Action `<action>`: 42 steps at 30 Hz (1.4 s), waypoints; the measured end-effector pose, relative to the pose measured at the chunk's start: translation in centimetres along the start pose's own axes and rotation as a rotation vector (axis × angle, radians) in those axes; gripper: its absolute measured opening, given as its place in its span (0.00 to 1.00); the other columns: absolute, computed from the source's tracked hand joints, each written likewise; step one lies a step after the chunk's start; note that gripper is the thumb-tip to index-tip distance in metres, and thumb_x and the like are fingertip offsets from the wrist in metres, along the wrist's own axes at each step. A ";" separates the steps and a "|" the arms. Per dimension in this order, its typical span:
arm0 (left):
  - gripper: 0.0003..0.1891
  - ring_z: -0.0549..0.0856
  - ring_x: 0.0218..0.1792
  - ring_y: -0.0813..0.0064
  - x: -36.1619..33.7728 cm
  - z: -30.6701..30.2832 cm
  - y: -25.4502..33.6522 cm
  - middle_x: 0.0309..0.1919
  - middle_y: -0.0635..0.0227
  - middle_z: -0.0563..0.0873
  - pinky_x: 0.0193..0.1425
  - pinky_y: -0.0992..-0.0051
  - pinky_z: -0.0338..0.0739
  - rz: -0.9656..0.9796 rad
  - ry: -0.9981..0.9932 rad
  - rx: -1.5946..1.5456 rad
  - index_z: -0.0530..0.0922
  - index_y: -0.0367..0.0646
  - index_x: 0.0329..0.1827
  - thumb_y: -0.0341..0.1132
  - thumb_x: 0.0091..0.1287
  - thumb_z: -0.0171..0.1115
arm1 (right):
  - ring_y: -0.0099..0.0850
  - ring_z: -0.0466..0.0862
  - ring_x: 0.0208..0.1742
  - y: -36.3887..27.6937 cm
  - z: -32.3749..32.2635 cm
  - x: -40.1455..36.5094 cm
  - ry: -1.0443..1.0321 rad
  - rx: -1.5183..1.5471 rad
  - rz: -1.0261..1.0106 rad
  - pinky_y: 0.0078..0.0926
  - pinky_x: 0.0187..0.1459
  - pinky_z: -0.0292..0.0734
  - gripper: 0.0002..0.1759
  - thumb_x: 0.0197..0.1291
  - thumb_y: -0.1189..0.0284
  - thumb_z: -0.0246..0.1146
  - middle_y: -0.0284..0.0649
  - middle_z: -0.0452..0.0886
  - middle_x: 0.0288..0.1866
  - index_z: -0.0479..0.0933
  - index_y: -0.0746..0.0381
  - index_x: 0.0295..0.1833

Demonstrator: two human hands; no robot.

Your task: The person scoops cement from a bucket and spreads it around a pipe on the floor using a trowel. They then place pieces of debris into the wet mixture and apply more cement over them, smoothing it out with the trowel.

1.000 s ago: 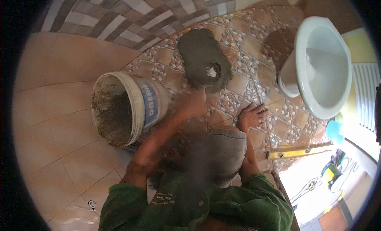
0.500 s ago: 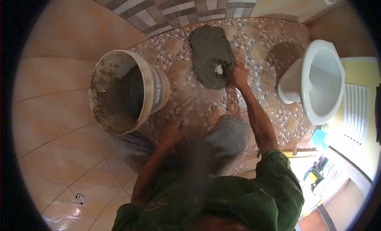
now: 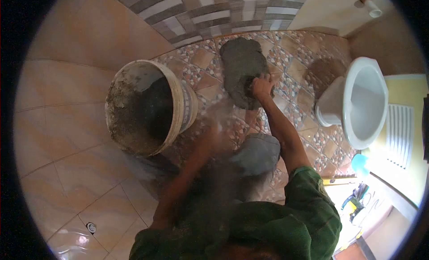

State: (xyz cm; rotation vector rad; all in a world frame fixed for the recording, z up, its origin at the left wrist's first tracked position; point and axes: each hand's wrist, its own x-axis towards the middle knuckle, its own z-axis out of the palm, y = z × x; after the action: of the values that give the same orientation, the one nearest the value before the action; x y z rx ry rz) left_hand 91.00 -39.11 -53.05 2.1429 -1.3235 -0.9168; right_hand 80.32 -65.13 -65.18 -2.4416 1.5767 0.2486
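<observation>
A patch of wet grey mortar (image 3: 241, 59) lies on the patterned floor, with a dark hollow near its lower end. My right hand (image 3: 263, 86) is at the right side of that hollow, fingers curled down against the mortar; whatever they hold is hidden. Motion blurs my left hand (image 3: 216, 131), held over the floor between the bucket and my right knee, so its fingers cannot be read. To its left a mortar-stained bucket (image 3: 189, 103) is tilted with its mouth towards me, dark grey material inside.
On the right stands a white pedestal toilet bowl (image 3: 330, 97). A white pipe stub (image 3: 373, 9) juts from the wall above it. Past a doorway, a yellow level (image 3: 342, 181) and some tools (image 3: 355, 204) lie on the floor. A small round drain fitting (image 3: 91, 227) shows in the left wall tiles.
My right hand has moved left over the hollow, covering the white thing seen there before. My left hand has moved up and right, towards the mortar. The whole view has shifted slightly.
</observation>
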 end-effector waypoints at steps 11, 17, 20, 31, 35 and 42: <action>0.25 0.80 0.53 0.50 -8.9 2.3 -11.6 0.51 0.47 0.81 0.62 0.57 0.72 -0.142 0.145 -0.036 0.73 0.36 0.58 0.42 0.62 0.63 | 0.48 0.82 0.55 -1.0 -2.0 2.0 -0.349 0.138 0.068 0.43 0.51 0.80 0.20 0.53 0.67 0.66 0.52 0.83 0.51 0.80 0.65 0.50; 0.24 0.79 0.53 0.44 -10.1 3.9 -13.7 0.52 0.44 0.79 0.60 0.56 0.72 -0.140 0.179 0.092 0.73 0.36 0.58 0.40 0.62 0.62 | 0.51 0.81 0.56 -0.3 1.9 3.4 -0.319 0.206 0.064 0.43 0.53 0.79 0.20 0.53 0.67 0.64 0.56 0.82 0.52 0.81 0.68 0.48; 0.29 0.73 0.60 0.43 -10.2 1.9 -11.2 0.59 0.42 0.72 0.64 0.55 0.68 -0.320 0.028 0.009 0.64 0.35 0.65 0.40 0.65 0.59 | 0.51 0.81 0.56 -1.0 1.4 3.0 -0.329 0.237 0.180 0.44 0.54 0.78 0.21 0.54 0.64 0.62 0.56 0.81 0.53 0.80 0.68 0.49; 0.30 0.78 0.54 0.35 -10.0 -0.6 -10.5 0.55 0.34 0.76 0.60 0.49 0.70 -0.488 -0.208 -0.140 0.62 0.39 0.69 0.46 0.68 0.51 | 0.50 0.82 0.56 -0.7 3.8 2.8 -0.262 0.115 0.069 0.46 0.54 0.79 0.26 0.56 0.59 0.61 0.55 0.82 0.52 0.75 0.64 0.56; 0.31 0.79 0.51 0.33 -9.5 0.8 -11.4 0.53 0.35 0.78 0.57 0.46 0.71 -0.433 -0.151 -0.022 0.60 0.40 0.71 0.48 0.69 0.49 | 0.50 0.82 0.55 0.3 6.4 4.9 -0.297 0.140 0.109 0.45 0.54 0.79 0.28 0.56 0.58 0.61 0.55 0.82 0.51 0.74 0.65 0.57; 0.37 0.78 0.51 0.32 -9.8 2.2 -12.6 0.55 0.36 0.77 0.58 0.41 0.68 -0.471 -0.213 -0.031 0.48 0.43 0.76 0.49 0.69 0.48 | 0.51 0.82 0.55 -3.6 1.0 1.6 -0.186 0.160 0.214 0.45 0.55 0.79 0.23 0.52 0.62 0.65 0.56 0.82 0.52 0.81 0.67 0.49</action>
State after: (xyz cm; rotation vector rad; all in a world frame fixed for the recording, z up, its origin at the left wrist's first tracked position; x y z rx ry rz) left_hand 93.81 -24.90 -60.12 2.4342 -0.8906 -1.3695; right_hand 84.26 -64.84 -66.24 -2.0686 1.7027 0.3596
